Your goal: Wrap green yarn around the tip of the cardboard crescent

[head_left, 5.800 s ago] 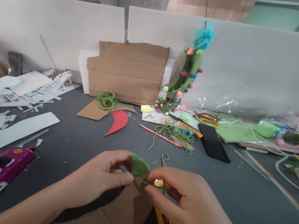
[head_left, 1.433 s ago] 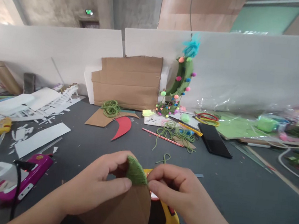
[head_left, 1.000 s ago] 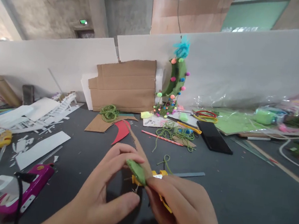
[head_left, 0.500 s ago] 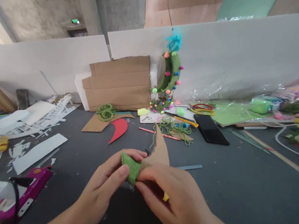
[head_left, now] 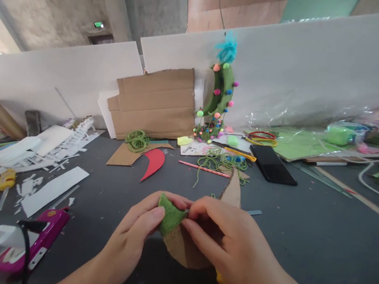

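1. Left hand (head_left: 138,232) pinches the green yarn wrap (head_left: 169,213) on one tip of a cardboard crescent (head_left: 185,251), held just above the grey table (head_left: 301,246).
2. Right hand (head_left: 228,247) has its fingertips closed on the wrap's edge.
3. Only that tip is covered and the rest is bare brown, so I'd say it's barely started.
4. Loose green yarn (head_left: 219,161) lies further back.

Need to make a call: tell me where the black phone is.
In the head view, right of centre, the black phone lies flat between tangled green yarn and a green sheet.
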Motion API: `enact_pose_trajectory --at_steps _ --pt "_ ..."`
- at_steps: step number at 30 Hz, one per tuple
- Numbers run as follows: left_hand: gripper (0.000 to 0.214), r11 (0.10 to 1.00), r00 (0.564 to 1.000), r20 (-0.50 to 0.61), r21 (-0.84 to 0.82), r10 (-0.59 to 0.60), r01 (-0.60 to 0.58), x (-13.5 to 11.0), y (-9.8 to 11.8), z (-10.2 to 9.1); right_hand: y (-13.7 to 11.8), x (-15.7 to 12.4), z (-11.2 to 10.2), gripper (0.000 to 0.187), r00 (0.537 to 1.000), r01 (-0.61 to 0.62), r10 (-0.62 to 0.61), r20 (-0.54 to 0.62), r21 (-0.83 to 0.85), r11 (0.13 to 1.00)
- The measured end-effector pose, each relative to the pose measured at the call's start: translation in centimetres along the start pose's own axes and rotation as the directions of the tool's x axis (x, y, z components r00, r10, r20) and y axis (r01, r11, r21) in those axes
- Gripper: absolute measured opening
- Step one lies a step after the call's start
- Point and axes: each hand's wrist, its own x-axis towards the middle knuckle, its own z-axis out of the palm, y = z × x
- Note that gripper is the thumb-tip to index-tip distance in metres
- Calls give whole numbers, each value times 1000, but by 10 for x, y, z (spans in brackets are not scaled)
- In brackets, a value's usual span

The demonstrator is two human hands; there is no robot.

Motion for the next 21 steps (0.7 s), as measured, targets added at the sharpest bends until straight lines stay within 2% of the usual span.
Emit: enact_pose_trajectory --at_steps 3,5,10,13,21 --pt "31 999 998 -23 -5 -52 52 1 0 -1 1 0 -1 6 999 -48 47 -16 -41 998" --pt "32 996 995 -47 2 -85 85 2 1 -1 1 1 -1 9 998 -60 58 -20 -67 996" --pt "30 996 997 -50 71 -57 61 5 2 -1 0 5 -3 16 998 -39 44 37 -116 993" --pt "27 991 997 -48 118 -63 68 6 1 -1 1 6 -4 15 998 -59 62 31 -109 992" --pt "23 958 982 -155 249 -105 142 11 -6 0 5 6 2 17 994 -107 110 15 -134 985"
